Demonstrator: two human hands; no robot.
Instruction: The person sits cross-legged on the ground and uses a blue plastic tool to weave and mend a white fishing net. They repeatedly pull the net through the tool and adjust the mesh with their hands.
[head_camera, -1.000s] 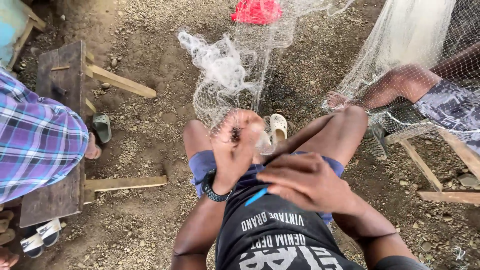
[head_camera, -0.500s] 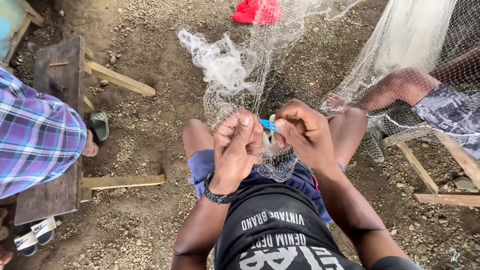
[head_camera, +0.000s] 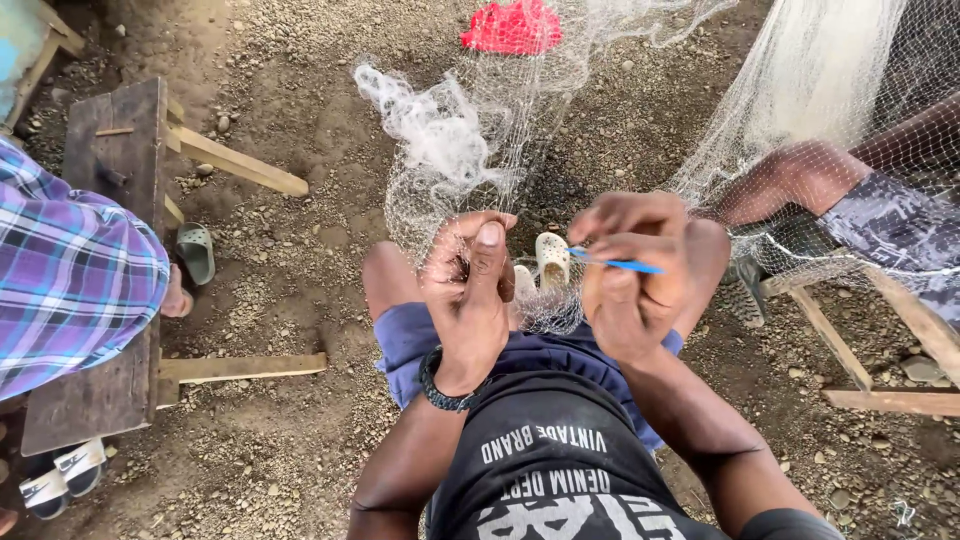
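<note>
Right hand (head_camera: 635, 285) grip around blue netting needle (head_camera: 615, 263), beside net (head_camera: 470, 170).

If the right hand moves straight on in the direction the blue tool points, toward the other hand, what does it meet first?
Probably the net stretched between the hands, then the left hand. The right hand holds the blue tool with its tip aimed left; depth is unclear from this view.

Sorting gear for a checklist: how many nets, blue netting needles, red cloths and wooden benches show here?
Fishing nets: 2
Blue netting needle: 1, in the right hand
Red cloth: 1
Wooden benches: 2
Total: 6
</note>
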